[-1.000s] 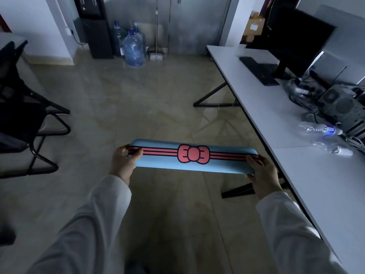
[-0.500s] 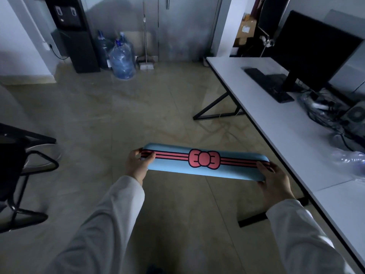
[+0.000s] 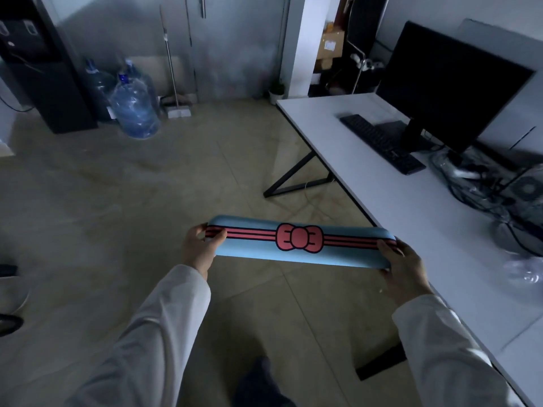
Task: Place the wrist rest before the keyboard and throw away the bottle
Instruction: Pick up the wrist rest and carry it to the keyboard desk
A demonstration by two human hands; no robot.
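I hold a long light-blue wrist rest (image 3: 299,252) with red stripes and a red bow, level above the floor in front of me. My left hand (image 3: 199,248) grips its left end and my right hand (image 3: 404,267) grips its right end. A black keyboard (image 3: 382,142) lies on the white desk (image 3: 411,224) to the right, in front of a black monitor (image 3: 452,83). A clear plastic bottle (image 3: 526,270) lies on the desk at the right edge of the view, blurred and partly cut off.
Tangled cables and a small device (image 3: 499,189) crowd the desk beside the monitor. Large water jugs (image 3: 133,110), a black dispenser (image 3: 41,69) and a mop (image 3: 176,83) stand at the far wall. Tiled floor lies between me and them.
I have walked forward along the desk; the keyboard and monitor are closer and larger. The bottle has slid toward the right edge of the view. Both hands keep the same grip.
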